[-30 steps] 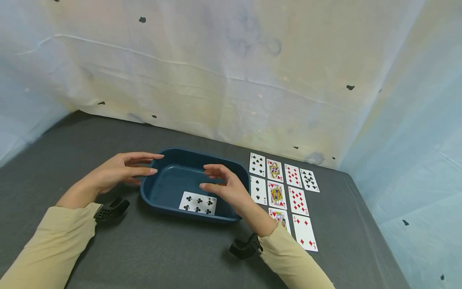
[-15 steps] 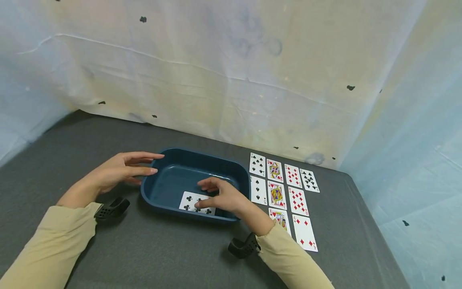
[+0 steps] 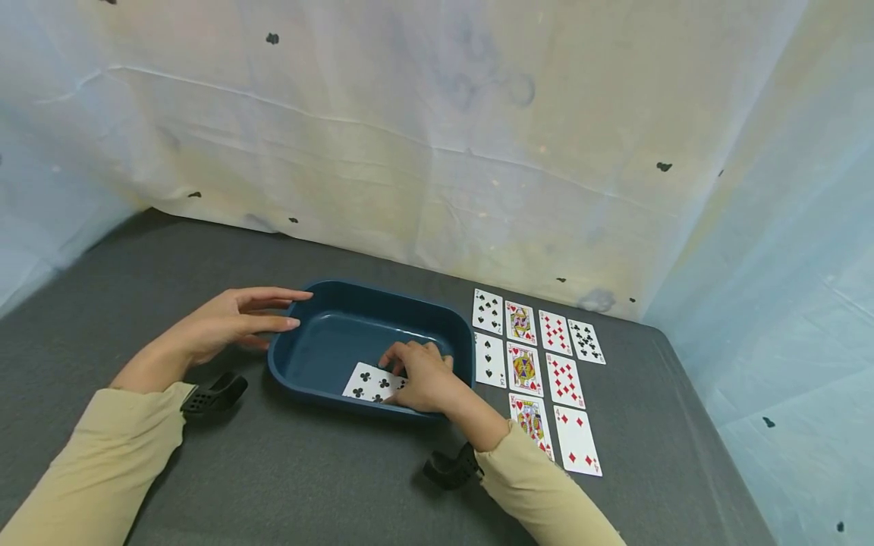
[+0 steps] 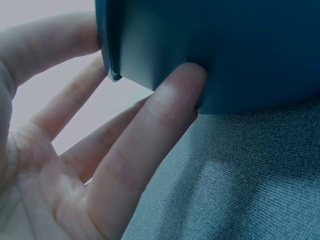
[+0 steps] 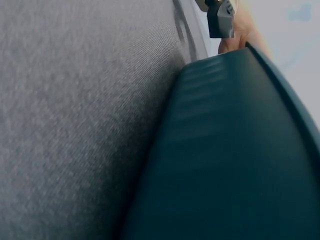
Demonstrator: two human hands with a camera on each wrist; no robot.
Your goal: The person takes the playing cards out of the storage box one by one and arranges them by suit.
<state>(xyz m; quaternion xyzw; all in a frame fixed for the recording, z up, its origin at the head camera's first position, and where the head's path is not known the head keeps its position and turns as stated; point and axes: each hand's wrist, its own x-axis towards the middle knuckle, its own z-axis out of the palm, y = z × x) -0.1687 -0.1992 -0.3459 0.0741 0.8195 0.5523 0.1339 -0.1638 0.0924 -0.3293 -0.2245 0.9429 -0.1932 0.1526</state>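
A dark blue rectangular tray [image 3: 372, 287] lies on the grey cloth. My left hand [image 3: 221, 322] touches its left end with extended thumb and fingers; in the left wrist view the thumb [image 4: 172, 105] presses the outer wall [image 4: 250, 55]. Inside the tray, near its front wall, a clubs playing card [image 3: 366, 381] lies face up and slightly turned. My right hand [image 3: 430, 379] reaches over the front wall with bent fingers, pinching the card's right end, which it covers. The right wrist view holds only the tray's outside wall [image 5: 210, 145] and, far off, the left hand [image 5: 242, 35].
Right of the tray, several face-up cards lie in columns: spades [image 3: 488, 311], hearts face cards [image 3: 524, 368], diamonds [image 3: 576, 440] and one clubs card [image 3: 586, 342]. The right sleeve [image 3: 539, 478] passes close to the lowest hearts card. A pale curtain [image 3: 423, 152] hangs behind the table.
My right hand has come down from above the tray's middle to the card's right end. The card has turned and shifted slightly. My left hand stays at the tray's left end.
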